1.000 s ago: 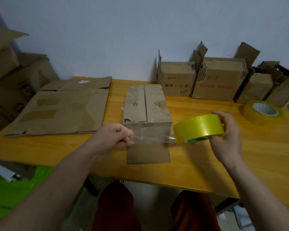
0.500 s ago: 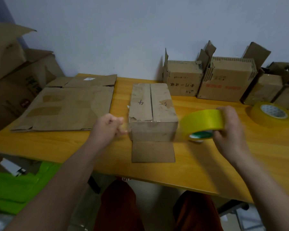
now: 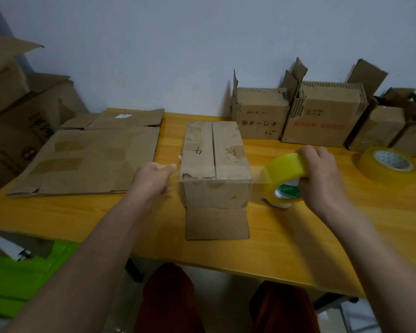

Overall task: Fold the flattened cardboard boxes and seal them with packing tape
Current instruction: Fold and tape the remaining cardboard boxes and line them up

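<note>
- A small folded cardboard box (image 3: 215, 164) stands in the middle of the yellow wooden surface (image 3: 298, 248), its two top flaps closed and meeting at a centre seam, with "4" and "3" handwritten on them; nothing of its inside shows.
- One loose flap (image 3: 216, 223) lies flat on the surface at the box's near side.
- A strip of clear tape (image 3: 226, 173) stretches across the near end of the box top, from the left hand to the roll.
- The left hand (image 3: 151, 180) is just beside the box's left edge, fingers curled and thumb forward, pinching the tape's free end.
- The right hand (image 3: 322, 176) grips the yellow packing tape roll (image 3: 282, 180) from above, fingers wrapped over its outer face, holding it on edge just right of the box and low over the surface.
- Both forearms reach in from the near edge, one on each side of the box.
- Flattened cardboard boxes (image 3: 89, 157) lie stacked at the left of the surface.
- Several opened boxes (image 3: 322, 116) with raised flaps stand against the wall at the back right; their contents are hidden.
- A second tape roll (image 3: 389, 164) lies flat at the far right.
- Larger cartons (image 3: 17, 111) stand beyond the left edge.
</note>
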`<state>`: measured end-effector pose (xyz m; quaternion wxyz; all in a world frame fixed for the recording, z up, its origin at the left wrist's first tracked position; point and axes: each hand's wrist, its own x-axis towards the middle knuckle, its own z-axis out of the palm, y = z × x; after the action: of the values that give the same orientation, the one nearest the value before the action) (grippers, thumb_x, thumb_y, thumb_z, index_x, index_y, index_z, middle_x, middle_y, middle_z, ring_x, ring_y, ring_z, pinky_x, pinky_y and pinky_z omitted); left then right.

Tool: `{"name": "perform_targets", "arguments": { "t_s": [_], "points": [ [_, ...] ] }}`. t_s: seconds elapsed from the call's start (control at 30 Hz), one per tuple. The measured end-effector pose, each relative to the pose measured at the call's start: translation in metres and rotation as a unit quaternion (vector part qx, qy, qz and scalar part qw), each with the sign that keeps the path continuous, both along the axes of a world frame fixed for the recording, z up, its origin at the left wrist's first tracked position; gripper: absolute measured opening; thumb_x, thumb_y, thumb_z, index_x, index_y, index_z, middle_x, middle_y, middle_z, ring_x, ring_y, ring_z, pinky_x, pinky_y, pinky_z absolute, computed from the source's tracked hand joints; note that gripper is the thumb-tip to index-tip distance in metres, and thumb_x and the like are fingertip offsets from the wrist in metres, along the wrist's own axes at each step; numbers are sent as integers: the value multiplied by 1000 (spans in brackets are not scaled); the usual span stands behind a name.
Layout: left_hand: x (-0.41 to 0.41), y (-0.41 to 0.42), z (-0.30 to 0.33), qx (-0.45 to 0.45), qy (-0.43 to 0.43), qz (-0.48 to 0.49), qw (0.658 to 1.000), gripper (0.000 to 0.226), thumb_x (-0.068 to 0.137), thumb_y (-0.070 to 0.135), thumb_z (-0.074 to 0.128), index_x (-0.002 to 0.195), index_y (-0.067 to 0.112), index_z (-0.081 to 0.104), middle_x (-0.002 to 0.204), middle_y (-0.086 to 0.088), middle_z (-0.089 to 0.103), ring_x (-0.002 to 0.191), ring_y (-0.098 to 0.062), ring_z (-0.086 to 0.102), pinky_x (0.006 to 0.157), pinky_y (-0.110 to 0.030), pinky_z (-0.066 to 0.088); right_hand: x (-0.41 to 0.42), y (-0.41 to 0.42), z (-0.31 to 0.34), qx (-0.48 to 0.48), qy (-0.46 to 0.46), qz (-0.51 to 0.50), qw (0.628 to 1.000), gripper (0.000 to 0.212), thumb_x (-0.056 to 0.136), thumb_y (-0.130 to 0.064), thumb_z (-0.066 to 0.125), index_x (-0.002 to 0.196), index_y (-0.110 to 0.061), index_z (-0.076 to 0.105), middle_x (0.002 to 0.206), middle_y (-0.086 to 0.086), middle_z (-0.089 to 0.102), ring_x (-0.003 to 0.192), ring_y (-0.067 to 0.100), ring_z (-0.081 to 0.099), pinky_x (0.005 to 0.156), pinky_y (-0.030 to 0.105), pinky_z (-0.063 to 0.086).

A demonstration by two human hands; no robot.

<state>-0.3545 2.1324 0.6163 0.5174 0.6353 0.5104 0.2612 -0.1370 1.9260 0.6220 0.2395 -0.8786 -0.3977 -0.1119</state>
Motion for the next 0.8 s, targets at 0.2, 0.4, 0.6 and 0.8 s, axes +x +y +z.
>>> {"name": "perform_targets", "arguments": {
  "t_s": [0.2,0.4,0.6,0.8],
  "points": [
    [0,11,-8,-3,21,3,1000,34,96,28,59,116,1,60,89,-1,48,66,-14,49,87,-40,56,0,12,-1,-44,-7,-4,999,55,77,12,63,123,-12,45,118,15,43,106,31,38,79,37,37],
    [0,10,-28,-59,30,-8,998,25,96,26,59,79,9,51,79,-4,45,66,-16,46,63,-29,47,1,18,-15,-88,-13,-1,996,53,77,8,65,122,-12,46,113,15,44,103,31,40,76,40,43],
    [4,0,-54,-118,-52,-5,992,30,98,18,52,69,10,53,64,-5,44,51,-17,37,70,-37,36,-1,26,-15,-113,-54,12,992,52,78,5,67,123,-12,46,114,16,44,102,30,40,77,36,39],
    [13,-12,-57,106,229,-76,965,32,103,32,35,125,14,49,115,-10,58,98,-30,58,81,-40,50,-8,30,-15,-145,-71,8,987,59,74,-5,75,124,-13,44,118,16,44,105,31,40,83,40,44]
  ]
}}
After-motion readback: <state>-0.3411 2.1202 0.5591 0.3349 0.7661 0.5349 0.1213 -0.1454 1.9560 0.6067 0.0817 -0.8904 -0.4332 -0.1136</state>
